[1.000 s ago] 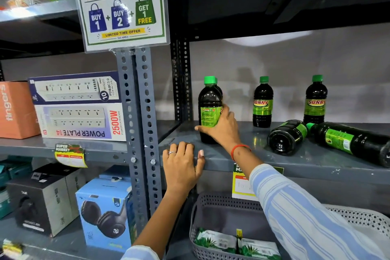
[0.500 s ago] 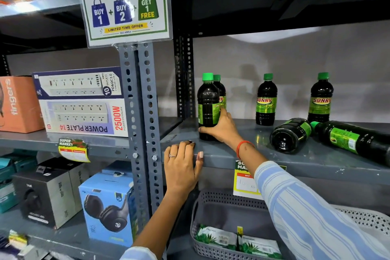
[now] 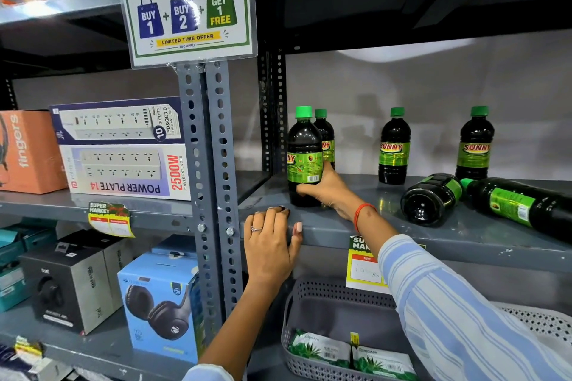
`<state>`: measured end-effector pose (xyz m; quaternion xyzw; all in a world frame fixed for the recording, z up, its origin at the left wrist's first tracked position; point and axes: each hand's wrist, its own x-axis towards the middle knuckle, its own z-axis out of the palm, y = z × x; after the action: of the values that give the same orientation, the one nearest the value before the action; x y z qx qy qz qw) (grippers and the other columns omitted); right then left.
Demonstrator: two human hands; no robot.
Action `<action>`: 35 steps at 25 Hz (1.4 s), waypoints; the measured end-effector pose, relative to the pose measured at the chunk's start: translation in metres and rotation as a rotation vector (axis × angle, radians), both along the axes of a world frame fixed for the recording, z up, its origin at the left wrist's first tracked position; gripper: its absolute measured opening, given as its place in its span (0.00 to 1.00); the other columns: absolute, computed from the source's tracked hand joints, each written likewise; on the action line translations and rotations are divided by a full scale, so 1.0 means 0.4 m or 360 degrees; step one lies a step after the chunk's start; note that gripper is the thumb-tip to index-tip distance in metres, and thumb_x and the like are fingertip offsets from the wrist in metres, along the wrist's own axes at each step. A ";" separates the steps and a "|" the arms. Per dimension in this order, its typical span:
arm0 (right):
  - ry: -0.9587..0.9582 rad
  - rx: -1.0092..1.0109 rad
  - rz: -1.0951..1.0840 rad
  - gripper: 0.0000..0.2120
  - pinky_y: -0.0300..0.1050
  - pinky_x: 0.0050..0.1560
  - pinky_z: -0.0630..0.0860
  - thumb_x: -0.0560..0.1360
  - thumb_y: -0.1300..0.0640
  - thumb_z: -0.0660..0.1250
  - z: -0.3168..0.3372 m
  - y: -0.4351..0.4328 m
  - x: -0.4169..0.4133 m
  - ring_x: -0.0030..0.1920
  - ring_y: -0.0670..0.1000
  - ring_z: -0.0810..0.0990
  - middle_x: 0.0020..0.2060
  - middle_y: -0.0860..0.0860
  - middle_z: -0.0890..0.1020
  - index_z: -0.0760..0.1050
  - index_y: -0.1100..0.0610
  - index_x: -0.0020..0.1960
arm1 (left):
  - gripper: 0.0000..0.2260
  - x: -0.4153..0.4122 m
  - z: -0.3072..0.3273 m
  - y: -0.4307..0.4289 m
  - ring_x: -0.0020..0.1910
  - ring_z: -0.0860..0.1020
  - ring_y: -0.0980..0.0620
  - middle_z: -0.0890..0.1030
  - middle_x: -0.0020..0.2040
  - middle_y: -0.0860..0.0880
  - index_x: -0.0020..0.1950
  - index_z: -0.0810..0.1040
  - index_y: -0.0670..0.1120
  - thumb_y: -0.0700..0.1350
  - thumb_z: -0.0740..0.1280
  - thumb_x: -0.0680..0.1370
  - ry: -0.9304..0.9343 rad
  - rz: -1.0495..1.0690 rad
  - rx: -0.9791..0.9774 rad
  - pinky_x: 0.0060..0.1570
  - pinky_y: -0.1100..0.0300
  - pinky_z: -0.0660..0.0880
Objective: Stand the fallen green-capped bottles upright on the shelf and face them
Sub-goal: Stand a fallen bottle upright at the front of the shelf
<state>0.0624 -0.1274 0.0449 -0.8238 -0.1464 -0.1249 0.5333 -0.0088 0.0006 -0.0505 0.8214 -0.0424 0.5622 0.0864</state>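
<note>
Right hand (image 3: 325, 192) wrapped round the low body of the front bottle (image 3: 305, 158), upright at the shelf's (image 3: 402, 233) left end, label turned partly aside — facing step; next, two fallen bottles (image 3: 431, 198) far right need standing.

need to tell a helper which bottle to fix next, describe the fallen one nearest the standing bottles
Find the grey shelf right of the slotted post. Two bottles lie on its right side. Take the left one: its round base faces you, while its neighbour lies sideways, cap against it.
</note>
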 end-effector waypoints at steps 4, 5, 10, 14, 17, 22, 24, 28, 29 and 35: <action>-0.0080 -0.0114 -0.0125 0.47 0.51 0.67 0.69 0.57 0.47 0.80 -0.004 0.012 -0.008 0.66 0.56 0.69 0.62 0.57 0.73 0.61 0.57 0.69 | 0.26 -0.002 -0.001 -0.004 0.42 0.76 0.43 0.81 0.47 0.45 0.46 0.78 0.42 0.56 0.45 0.81 0.0005 0.0012 -0.0005 0.50 0.52 0.66; -0.0108 -0.0105 -0.0152 0.50 0.54 0.68 0.70 0.55 0.45 0.81 -0.007 0.013 -0.010 0.66 0.56 0.70 0.64 0.57 0.73 0.61 0.57 0.69 | 0.26 -0.005 -0.004 -0.004 0.42 0.76 0.43 0.81 0.47 0.44 0.46 0.77 0.42 0.56 0.45 0.81 0.0004 0.0015 -0.0007 0.50 0.52 0.66; -0.0078 -0.0077 -0.0076 0.42 0.54 0.64 0.73 0.60 0.54 0.77 -0.008 0.022 -0.010 0.60 0.56 0.77 0.58 0.55 0.79 0.61 0.55 0.68 | 0.26 -0.002 -0.005 0.009 0.43 0.77 0.43 0.81 0.47 0.45 0.47 0.78 0.42 0.56 0.46 0.81 0.0005 0.0012 -0.0015 0.50 0.51 0.66; -0.0141 -0.0132 -0.0143 0.46 0.54 0.67 0.70 0.55 0.45 0.78 -0.005 0.015 -0.016 0.63 0.54 0.72 0.61 0.55 0.73 0.63 0.55 0.68 | 0.26 0.000 0.002 -0.006 0.43 0.77 0.43 0.81 0.47 0.45 0.47 0.78 0.42 0.56 0.46 0.81 0.0024 -0.0022 -0.0018 0.51 0.51 0.66; -0.0181 -0.0110 -0.0152 0.47 0.56 0.66 0.72 0.57 0.46 0.80 -0.001 0.012 -0.021 0.64 0.56 0.74 0.64 0.56 0.75 0.62 0.56 0.69 | 0.25 0.001 -0.001 -0.001 0.43 0.77 0.43 0.81 0.47 0.45 0.46 0.78 0.42 0.55 0.46 0.81 0.0023 -0.0039 -0.0029 0.51 0.52 0.66; -0.0151 -0.0165 -0.0104 0.32 0.53 0.62 0.75 0.61 0.52 0.79 0.000 0.009 -0.018 0.59 0.55 0.78 0.58 0.55 0.81 0.72 0.57 0.61 | 0.27 0.003 -0.004 0.000 0.51 0.78 0.42 0.81 0.55 0.43 0.55 0.78 0.41 0.56 0.46 0.81 0.0127 -0.0118 -0.0045 0.55 0.52 0.65; -0.0112 -0.0131 -0.0048 0.31 0.53 0.63 0.75 0.60 0.50 0.79 -0.001 0.008 -0.024 0.59 0.54 0.79 0.57 0.54 0.82 0.74 0.56 0.61 | 0.28 0.003 -0.003 0.000 0.65 0.71 0.44 0.73 0.68 0.42 0.67 0.70 0.39 0.56 0.44 0.81 0.0169 -0.0129 -0.0080 0.64 0.51 0.61; -0.0108 -0.0142 0.0090 0.40 0.54 0.64 0.75 0.53 0.40 0.77 -0.010 0.010 -0.049 0.59 0.52 0.79 0.58 0.52 0.82 0.73 0.53 0.61 | 0.30 0.006 -0.007 -0.003 0.76 0.49 0.47 0.50 0.77 0.41 0.76 0.46 0.39 0.58 0.41 0.81 0.0115 -0.0129 -0.0103 0.74 0.52 0.47; -0.0107 -0.0143 0.0123 0.40 0.55 0.64 0.75 0.53 0.40 0.77 -0.012 0.012 -0.060 0.59 0.52 0.79 0.58 0.52 0.82 0.73 0.53 0.61 | 0.30 0.007 -0.010 -0.002 0.76 0.46 0.47 0.45 0.77 0.42 0.76 0.42 0.40 0.58 0.40 0.81 0.0098 -0.0118 -0.0100 0.74 0.52 0.44; -0.0105 -0.0135 0.0233 0.39 0.54 0.64 0.75 0.54 0.41 0.78 -0.011 0.005 -0.101 0.59 0.51 0.79 0.58 0.52 0.82 0.74 0.54 0.62 | 0.33 0.006 -0.015 -0.011 0.76 0.44 0.47 0.35 0.77 0.46 0.76 0.37 0.42 0.62 0.40 0.79 0.0128 -0.0062 -0.0116 0.74 0.50 0.40</action>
<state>0.0219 -0.1252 0.0406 -0.8282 -0.2288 -0.1064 0.5004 -0.0063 -0.0037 -0.0563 0.8386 -0.0344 0.5282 0.1288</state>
